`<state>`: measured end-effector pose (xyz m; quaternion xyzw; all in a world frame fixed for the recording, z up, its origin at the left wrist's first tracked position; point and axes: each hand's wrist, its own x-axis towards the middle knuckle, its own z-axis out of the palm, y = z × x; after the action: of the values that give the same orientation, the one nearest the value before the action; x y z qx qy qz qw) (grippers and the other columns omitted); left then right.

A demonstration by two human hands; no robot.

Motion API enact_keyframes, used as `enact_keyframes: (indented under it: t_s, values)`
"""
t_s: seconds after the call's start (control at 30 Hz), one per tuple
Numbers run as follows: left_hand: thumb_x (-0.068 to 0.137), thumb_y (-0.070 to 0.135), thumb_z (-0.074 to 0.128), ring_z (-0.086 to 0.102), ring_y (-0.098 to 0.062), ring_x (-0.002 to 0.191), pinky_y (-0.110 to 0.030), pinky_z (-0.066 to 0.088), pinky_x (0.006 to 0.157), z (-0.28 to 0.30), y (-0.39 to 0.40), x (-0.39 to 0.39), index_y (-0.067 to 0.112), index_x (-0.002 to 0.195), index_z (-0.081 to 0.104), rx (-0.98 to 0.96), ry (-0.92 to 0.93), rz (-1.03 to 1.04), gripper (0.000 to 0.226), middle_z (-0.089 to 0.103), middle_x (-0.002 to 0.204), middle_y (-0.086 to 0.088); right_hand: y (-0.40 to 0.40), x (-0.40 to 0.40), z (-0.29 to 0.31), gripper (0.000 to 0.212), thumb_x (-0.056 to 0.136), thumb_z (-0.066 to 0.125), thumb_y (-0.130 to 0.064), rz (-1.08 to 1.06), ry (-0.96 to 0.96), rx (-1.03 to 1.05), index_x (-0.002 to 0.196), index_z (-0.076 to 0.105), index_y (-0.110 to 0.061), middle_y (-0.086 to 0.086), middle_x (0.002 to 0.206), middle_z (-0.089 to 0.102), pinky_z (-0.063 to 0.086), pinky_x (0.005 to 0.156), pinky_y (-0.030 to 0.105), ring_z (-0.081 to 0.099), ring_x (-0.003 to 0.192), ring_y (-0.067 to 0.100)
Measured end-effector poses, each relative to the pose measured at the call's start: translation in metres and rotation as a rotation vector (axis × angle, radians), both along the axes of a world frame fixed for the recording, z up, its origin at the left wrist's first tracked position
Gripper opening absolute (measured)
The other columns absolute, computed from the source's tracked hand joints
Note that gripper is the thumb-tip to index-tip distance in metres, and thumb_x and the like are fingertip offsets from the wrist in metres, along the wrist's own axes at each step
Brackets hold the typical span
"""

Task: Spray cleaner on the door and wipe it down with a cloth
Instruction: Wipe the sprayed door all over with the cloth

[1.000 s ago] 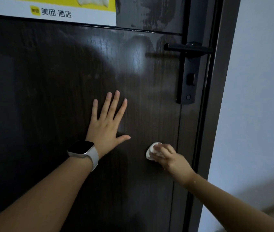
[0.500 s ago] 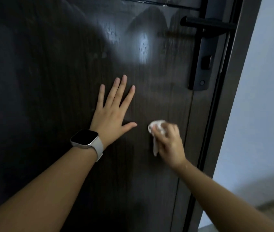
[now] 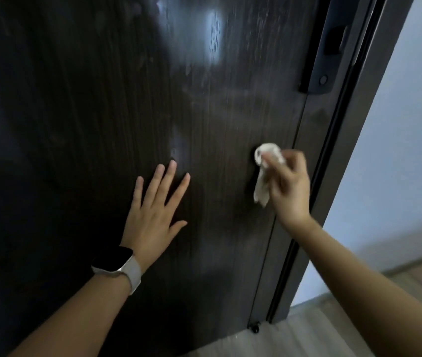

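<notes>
The dark wood-grain door (image 3: 88, 99) fills most of the view, with pale smears and a glare patch near its top middle. My left hand (image 3: 153, 215) lies flat on the door with its fingers spread; a smartwatch with a white strap is on that wrist. My right hand (image 3: 291, 186) is closed on a small crumpled white cloth (image 3: 265, 171), held against the door near its right edge below the lock. No spray bottle is in view.
The black lock plate (image 3: 320, 70) is at the upper right of the door. The dark door frame (image 3: 338, 150) runs down the right side, beside a pale wall (image 3: 397, 150). Wooden floor (image 3: 333, 336) shows at the bottom right, with a small black stop (image 3: 255, 328).
The view has tilted down, so the handle and poster have left the frame and the floor shows. My right hand with the cloth has shifted right toward the door edge. My left hand stays flat.
</notes>
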<state>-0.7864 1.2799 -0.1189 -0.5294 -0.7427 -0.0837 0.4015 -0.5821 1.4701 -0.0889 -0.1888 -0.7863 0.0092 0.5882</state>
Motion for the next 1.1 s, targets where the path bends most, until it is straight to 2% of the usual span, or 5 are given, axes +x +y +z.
enact_keyframes:
  t_s: [0.17, 0.3, 0.6, 0.87, 1.1]
  values:
    - [0.075, 0.054, 0.074, -0.011, -0.027, 0.15, -0.048, -0.013, 0.117, -0.004, 0.004, -0.008, 0.022, 0.156, 0.004, 0.002, 0.011, -0.011, 0.111, -0.013, 0.163, -0.01, 0.016, -0.02, -0.013, 0.034, 0.092, 0.052, -0.003, -0.113, 0.199, -0.075, 0.122, 0.065, -0.013, 0.008, 0.11, 0.051, 0.045, 0.081, 0.03, 0.056, 0.098, 0.028]
    - [0.076, 0.051, 0.073, -0.013, -0.027, 0.15, -0.048, -0.015, 0.118, -0.004, 0.003, -0.008, 0.021, 0.156, 0.004, 0.006, 0.018, -0.027, 0.11, -0.014, 0.163, -0.011, -0.012, -0.022, -0.101, 0.027, 0.092, 0.055, -0.004, -0.098, 0.2, -0.34, 0.111, 0.07, -0.016, -0.012, 0.103, 0.051, 0.04, 0.077, 0.018, 0.054, 0.09, 0.004]
    - [0.079, 0.035, 0.075, -0.002, -0.029, 0.151, -0.053, -0.002, 0.119, -0.046, -0.041, 0.009, 0.021, 0.155, 0.013, 0.017, -0.108, -0.076, 0.099, -0.004, 0.164, -0.012, -0.077, 0.013, -0.186, 0.014, 0.095, 0.062, -0.024, 0.22, -0.55, -0.711, 0.096, 0.063, -0.01, -0.006, 0.08, 0.057, 0.046, 0.068, 0.022, 0.059, 0.072, 0.001]
    - [0.074, 0.032, 0.081, 0.001, -0.033, 0.151, -0.061, 0.015, 0.117, -0.123, -0.08, -0.001, 0.022, 0.156, 0.011, 0.012, -0.323, 0.004, 0.109, -0.003, 0.163, -0.016, -0.054, -0.002, -0.119, 0.028, 0.092, 0.06, 0.0, -0.044, 0.009, -0.463, 0.115, 0.07, -0.011, 0.002, 0.103, 0.049, 0.035, 0.079, 0.001, 0.049, 0.085, -0.001]
    - [0.073, 0.034, 0.081, -0.005, -0.033, 0.15, -0.061, 0.01, 0.117, -0.125, -0.066, -0.025, 0.022, 0.156, 0.01, 0.036, -0.302, 0.02, 0.111, -0.01, 0.163, -0.015, -0.048, -0.055, -0.138, 0.029, 0.087, 0.058, 0.002, -0.151, 0.354, -0.431, 0.106, 0.072, -0.015, 0.005, 0.107, 0.051, 0.038, 0.085, 0.007, 0.052, 0.096, 0.006]
